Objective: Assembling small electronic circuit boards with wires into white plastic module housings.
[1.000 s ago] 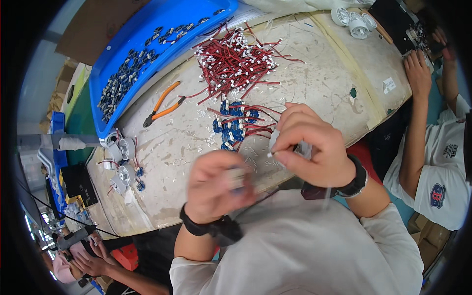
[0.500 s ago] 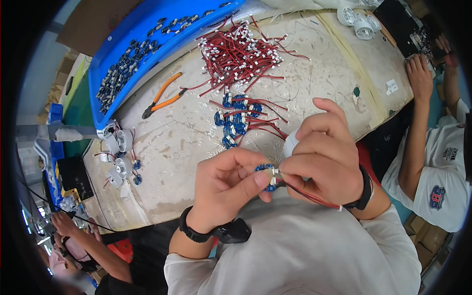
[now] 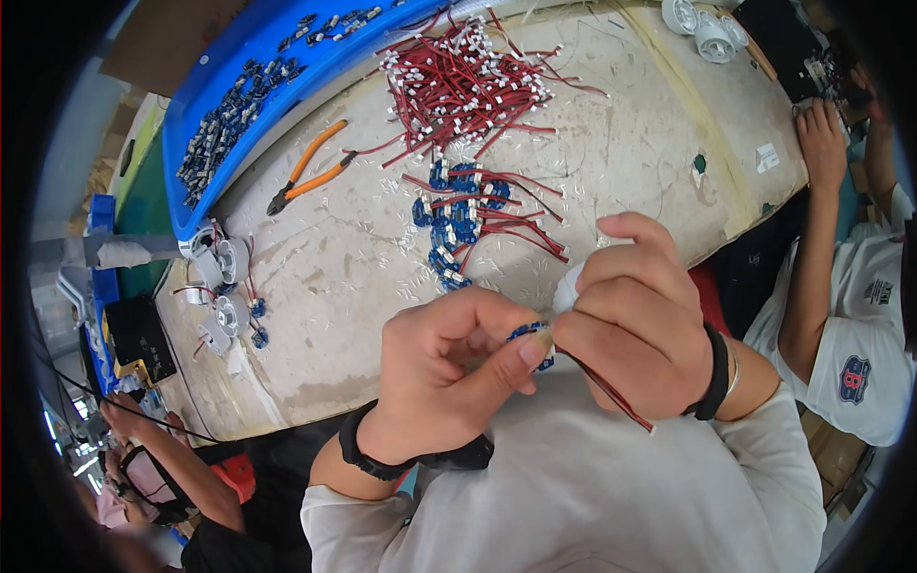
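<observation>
My left hand point(image 3: 449, 372) pinches a small blue circuit board point(image 3: 528, 330) between thumb and fingers, close in front of my shirt. Fingers of my right hand point(image 3: 630, 310) are closed on the end of a red and black cable point(image 3: 611, 393), pressed right against the board's edge. The cable's loose end hangs below this hand, and the plug at the board is hidden by my fingertips. Part of a white rounded thing point(image 3: 566, 290) shows behind my right fingers; I cannot tell whether they touch it. Beyond my hands lies a cluster of blue boards point(image 3: 462, 222) with cables attached.
A heap of red cables with white plugs point(image 3: 468, 81) lies at the back. Orange-handled cutters point(image 3: 310, 172) rest beside a blue tray point(image 3: 177, 153) holding many small boards. White round housings point(image 3: 229, 260) stand at left, others point(image 3: 712, 38) far right. Co-workers' arms point(image 3: 820, 181) flank the table.
My hands have come closer together. The right fingertips now press at the board and cover the white plug that showed before. The view has shifted slightly.
</observation>
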Action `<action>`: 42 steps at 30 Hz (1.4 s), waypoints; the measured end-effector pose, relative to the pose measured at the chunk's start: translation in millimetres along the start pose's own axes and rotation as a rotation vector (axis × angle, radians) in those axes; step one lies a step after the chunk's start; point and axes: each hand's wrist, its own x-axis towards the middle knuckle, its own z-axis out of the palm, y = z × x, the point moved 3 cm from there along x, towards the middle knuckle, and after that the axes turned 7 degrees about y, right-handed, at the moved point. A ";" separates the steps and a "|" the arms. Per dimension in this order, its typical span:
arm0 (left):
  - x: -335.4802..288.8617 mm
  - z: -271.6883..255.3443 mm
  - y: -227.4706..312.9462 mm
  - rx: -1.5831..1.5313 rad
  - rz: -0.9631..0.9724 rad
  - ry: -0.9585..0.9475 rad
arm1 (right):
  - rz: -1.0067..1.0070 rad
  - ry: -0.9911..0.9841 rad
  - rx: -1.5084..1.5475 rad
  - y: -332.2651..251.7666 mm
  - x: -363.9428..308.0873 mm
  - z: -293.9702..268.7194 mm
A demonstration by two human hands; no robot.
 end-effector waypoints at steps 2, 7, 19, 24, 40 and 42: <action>-1.1 -1.0 1.8 0.033 -0.007 0.023 | -0.021 -0.059 -0.012 1.0 3.4 -0.6; 10.5 -14.9 -12.7 -0.119 0.190 -0.194 | 0.188 0.090 0.353 15.7 5.1 4.3; 25.6 -0.1 -24.4 -0.674 -0.094 -0.390 | 0.279 0.170 0.415 26.9 -4.3 10.5; 24.4 -1.2 -21.8 -0.613 -0.162 -0.223 | 0.213 0.141 0.337 24.3 -4.1 12.1; 21.2 -7.8 -28.4 -0.603 -0.216 -0.326 | 0.072 -0.027 0.413 30.7 0.6 6.5; 21.6 -8.0 -30.8 -0.611 -0.231 -0.353 | 0.035 -0.047 0.433 31.1 0.1 5.1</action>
